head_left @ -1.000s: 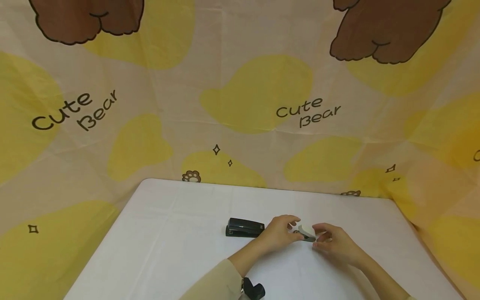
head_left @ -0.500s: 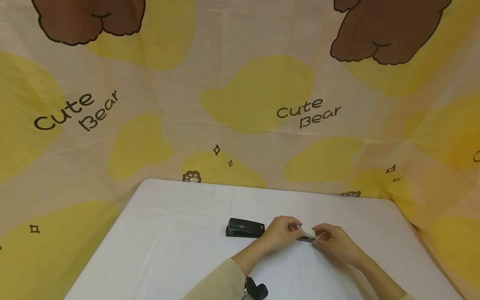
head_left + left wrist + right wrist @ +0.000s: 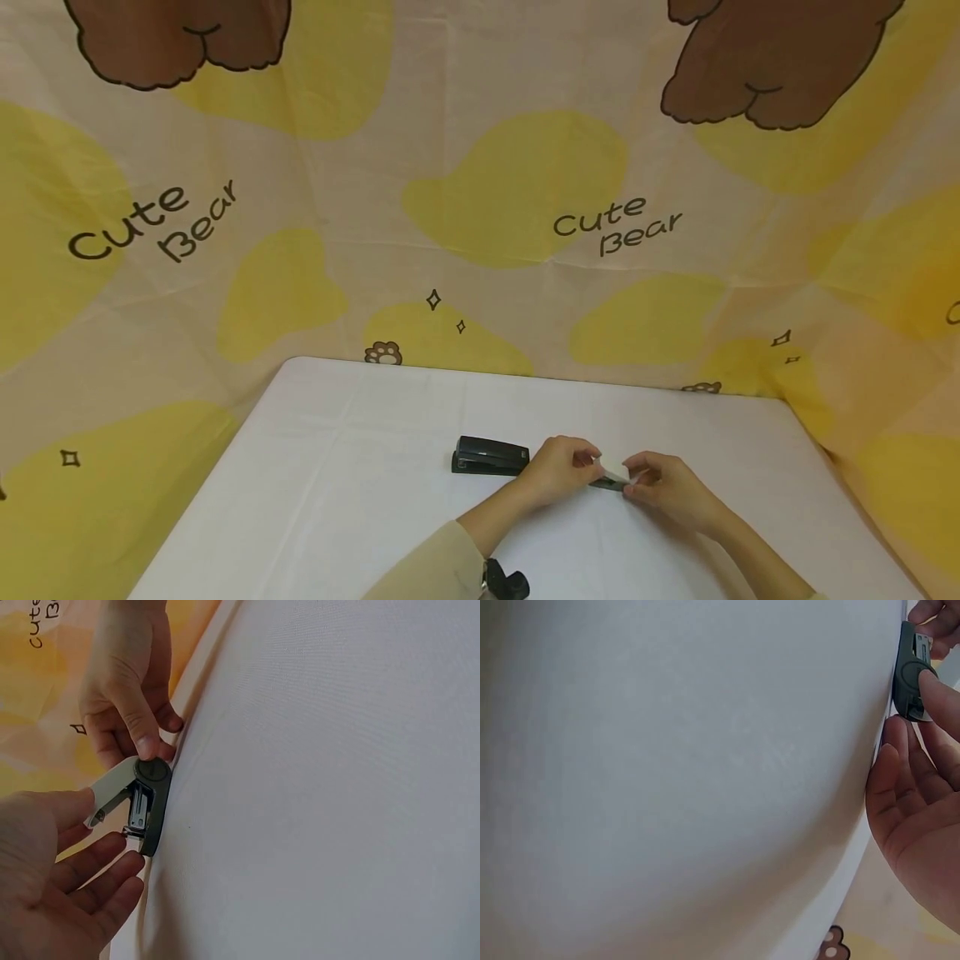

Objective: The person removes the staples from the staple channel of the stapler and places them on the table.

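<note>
A small stapler (image 3: 617, 470) is being held between two hands, near five o'clock from the head view's middle, on or just above the white table (image 3: 360, 500). At its nine o'clock side, the pale lid (image 3: 114, 781) is being pinched by the left hand (image 3: 558, 468); at three o'clock, the round back end (image 3: 153, 770) is being pinched by the right hand (image 3: 670, 487). Further toward nine o'clock, a black stapler (image 3: 491, 455) is being seen. The lid seems to be being swung; which way cannot be told. Next, the back end probably needs to be kept still.
</note>
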The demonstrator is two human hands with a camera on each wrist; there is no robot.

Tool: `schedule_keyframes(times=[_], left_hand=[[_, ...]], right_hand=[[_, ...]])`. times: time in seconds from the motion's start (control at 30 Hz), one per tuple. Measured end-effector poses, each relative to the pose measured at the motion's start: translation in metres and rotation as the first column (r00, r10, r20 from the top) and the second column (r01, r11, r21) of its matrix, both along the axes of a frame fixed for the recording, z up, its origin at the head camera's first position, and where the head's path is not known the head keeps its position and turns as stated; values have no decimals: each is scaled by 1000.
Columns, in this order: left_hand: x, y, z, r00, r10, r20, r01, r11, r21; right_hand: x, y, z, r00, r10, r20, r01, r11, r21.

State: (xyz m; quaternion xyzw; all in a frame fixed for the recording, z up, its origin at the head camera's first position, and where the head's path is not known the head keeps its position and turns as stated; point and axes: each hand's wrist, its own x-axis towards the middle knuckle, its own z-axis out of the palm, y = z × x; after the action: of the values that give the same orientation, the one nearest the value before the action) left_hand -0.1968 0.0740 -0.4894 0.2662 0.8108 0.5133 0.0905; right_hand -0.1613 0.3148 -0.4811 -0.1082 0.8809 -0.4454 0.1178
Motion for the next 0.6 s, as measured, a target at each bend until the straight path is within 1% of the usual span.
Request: schedule_keyframes(times=[0.13,0.3,0.43,0.6], left_hand=[[4,-3,1,1000,-7,9,7,1000,4],[8,-5,1,1000,-19,-7,19,1000,5],[9,-7,0,1000,-23,-6,23,1000,7],[12,-11,1,999,-36,11,36,999,-1]], right_hand=[[3,-1,0,1000,6,7,-6,1000,-7],[5,-2,0,1000,22,10,-22,1000,-13],[7,-3,0,999,31,24,-31,1000,-4],[9,-4,1,998,47,30,-47,999,8]])
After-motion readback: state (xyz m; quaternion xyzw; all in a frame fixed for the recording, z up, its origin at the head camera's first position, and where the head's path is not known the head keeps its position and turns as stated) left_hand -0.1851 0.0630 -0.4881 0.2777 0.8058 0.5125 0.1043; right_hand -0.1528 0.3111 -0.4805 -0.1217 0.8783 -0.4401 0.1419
